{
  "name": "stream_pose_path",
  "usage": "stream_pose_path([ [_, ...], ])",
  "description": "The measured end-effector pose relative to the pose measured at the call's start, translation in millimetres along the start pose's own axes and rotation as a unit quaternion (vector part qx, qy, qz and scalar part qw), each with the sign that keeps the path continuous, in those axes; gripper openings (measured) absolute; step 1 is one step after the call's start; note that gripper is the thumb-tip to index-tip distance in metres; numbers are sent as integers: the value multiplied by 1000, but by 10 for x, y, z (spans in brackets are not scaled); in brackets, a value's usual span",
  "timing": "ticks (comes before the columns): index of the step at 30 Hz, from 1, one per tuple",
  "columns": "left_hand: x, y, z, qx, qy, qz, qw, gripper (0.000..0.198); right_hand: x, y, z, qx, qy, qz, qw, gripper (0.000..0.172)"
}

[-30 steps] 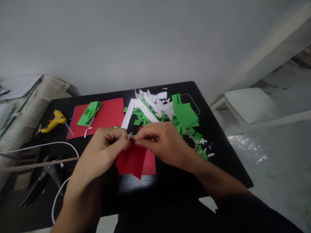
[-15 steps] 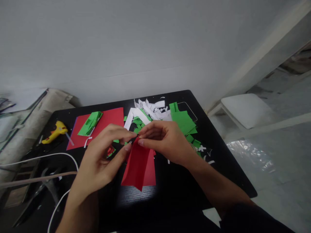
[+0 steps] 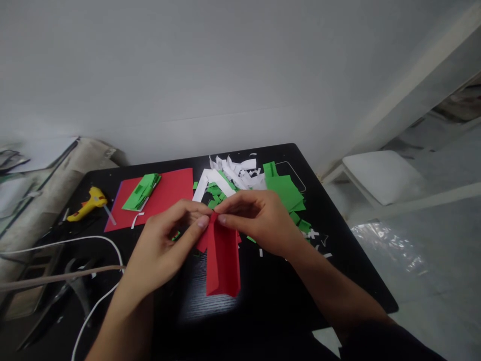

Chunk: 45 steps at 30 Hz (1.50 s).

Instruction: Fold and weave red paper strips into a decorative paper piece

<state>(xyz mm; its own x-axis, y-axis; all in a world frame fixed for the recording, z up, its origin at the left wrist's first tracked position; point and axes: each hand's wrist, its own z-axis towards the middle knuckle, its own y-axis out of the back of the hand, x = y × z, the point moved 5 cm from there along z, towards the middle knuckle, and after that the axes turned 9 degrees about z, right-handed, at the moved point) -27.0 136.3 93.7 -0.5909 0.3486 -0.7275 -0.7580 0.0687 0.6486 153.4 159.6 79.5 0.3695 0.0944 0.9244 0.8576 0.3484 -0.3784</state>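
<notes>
Folded red paper (image 3: 222,260) being held at frame centre over black table (image 3: 338,271), its top edge being pinched by fingertips of closed left hand (image 3: 165,248) and closed right hand (image 3: 263,223), green scraps (image 3: 285,190) just above.

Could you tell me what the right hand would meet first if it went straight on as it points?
Probably the left hand, whose fingers pinch the same red paper just opposite the right hand; depth is unclear.
</notes>
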Motion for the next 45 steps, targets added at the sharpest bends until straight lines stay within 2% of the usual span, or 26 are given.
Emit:
stream_pose_path([
  [5, -21, 12, -9, 1, 10, -7, 1000, 14, -13, 50, 6, -15, 25, -26, 999, 13],
  [11, -28, -10, 3, -3, 5, -14, 1000, 17, -31, 79, 17, -14, 18, -22, 999, 12],
  [20, -33, -24, 25, 10, 12, -27, 1000, 18, -28, 22, -12, 26, 16, -70, 997, 11],
  [29, -27, -36, 18, 17, -22, -8, 1000, 16, 36, -24, -24, 45, 18, -85, 995, 9],
  [40, -58, -68, -9, 49, -35, 61, 996, 16, 105, -34, -63, 81, 56, -204, 974, 7],
  [45, -88, -101, 0, 65, -50, 102, 991, 17, 97, 3, -61, 82, 51, -252, 963, 9],
])
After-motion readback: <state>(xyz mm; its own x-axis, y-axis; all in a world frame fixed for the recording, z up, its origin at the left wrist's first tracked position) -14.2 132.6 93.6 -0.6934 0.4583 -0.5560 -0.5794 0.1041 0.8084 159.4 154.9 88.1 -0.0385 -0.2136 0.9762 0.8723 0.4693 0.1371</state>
